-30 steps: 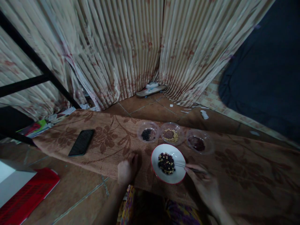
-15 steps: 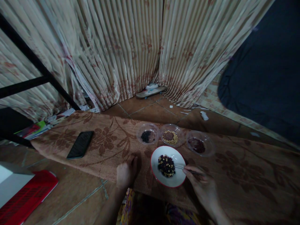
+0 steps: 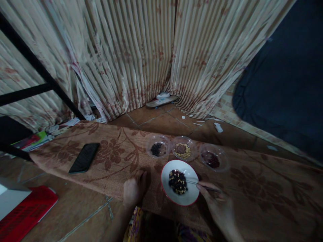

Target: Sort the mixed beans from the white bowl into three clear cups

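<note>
My right hand (image 3: 214,200) pinches thin metal tweezers (image 3: 193,182), their two prongs reaching over the right side of a white bowl with a red rim (image 3: 190,195). The tips are close to a mixed heap of dark and yellow beans (image 3: 178,182) in the bowl; whether they touch it is unclear. Left of the bowl, my left hand (image 3: 133,190) rests on the cloth, fingers curled in, with nothing visible in it. Behind the bowl stand three clear plastic dishes: one with black beans (image 3: 156,149), one with yellow beans (image 3: 186,153), one with dark red beans (image 3: 212,159).
A brown flowered cloth (image 3: 113,174) covers the low table. On its left lies a dark phone (image 3: 84,158). A red and white box (image 3: 30,208) is on the floor at lower left. Beyond the table are a skateboard (image 3: 161,102), striped curtains (image 3: 131,50) and white scraps on the tiles.
The view has shifted slightly, so the table and bowl appear a little lower and further left. Both hands keep nearly the same pose, and the tweezers stay over the bowl.
</note>
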The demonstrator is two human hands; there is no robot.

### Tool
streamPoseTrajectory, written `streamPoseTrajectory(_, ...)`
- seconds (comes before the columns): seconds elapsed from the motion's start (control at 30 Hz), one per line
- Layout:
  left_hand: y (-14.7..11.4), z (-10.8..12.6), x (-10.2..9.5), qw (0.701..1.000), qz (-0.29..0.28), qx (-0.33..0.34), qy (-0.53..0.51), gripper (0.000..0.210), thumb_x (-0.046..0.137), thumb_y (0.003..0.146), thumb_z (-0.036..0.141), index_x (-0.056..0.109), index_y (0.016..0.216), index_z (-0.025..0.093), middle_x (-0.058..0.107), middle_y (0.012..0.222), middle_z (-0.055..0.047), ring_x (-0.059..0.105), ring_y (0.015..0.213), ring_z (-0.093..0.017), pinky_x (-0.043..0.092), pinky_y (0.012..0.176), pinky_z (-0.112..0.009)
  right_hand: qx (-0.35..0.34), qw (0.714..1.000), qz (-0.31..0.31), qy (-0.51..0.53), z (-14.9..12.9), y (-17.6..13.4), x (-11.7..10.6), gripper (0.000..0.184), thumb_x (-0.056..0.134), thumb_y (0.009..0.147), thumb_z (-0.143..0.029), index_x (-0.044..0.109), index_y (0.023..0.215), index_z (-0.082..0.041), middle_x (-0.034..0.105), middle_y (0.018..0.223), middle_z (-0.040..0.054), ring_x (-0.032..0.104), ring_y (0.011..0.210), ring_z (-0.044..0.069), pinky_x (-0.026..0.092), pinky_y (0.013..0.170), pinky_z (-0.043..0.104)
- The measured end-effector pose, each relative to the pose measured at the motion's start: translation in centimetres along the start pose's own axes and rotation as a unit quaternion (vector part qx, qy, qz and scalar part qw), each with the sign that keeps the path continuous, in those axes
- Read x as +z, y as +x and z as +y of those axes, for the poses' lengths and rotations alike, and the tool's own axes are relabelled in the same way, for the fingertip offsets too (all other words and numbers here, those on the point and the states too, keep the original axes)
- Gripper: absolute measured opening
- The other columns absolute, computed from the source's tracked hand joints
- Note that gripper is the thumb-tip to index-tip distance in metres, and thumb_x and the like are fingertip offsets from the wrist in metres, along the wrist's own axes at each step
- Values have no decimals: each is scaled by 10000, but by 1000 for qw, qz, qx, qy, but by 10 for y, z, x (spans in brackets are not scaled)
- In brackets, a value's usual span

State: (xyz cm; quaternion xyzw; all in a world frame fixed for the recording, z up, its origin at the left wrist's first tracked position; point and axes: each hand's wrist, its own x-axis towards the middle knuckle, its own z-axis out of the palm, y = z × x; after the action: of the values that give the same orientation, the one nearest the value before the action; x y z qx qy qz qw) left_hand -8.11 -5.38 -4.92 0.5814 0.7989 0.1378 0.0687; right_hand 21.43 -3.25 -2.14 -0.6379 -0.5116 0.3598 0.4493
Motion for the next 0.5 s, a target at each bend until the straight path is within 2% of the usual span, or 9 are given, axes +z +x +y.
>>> streamPoseTrajectory(0.5,1,3,-2,1000,-4,-4,3,306,418,994,377,662,898,220,743,863,-40,696,770,-175,362,588,-233,-7,1000,-7,0,5,0,1,299,752,696,-503,767,784,-217,756,870,78,706,820,239,578,771,354)
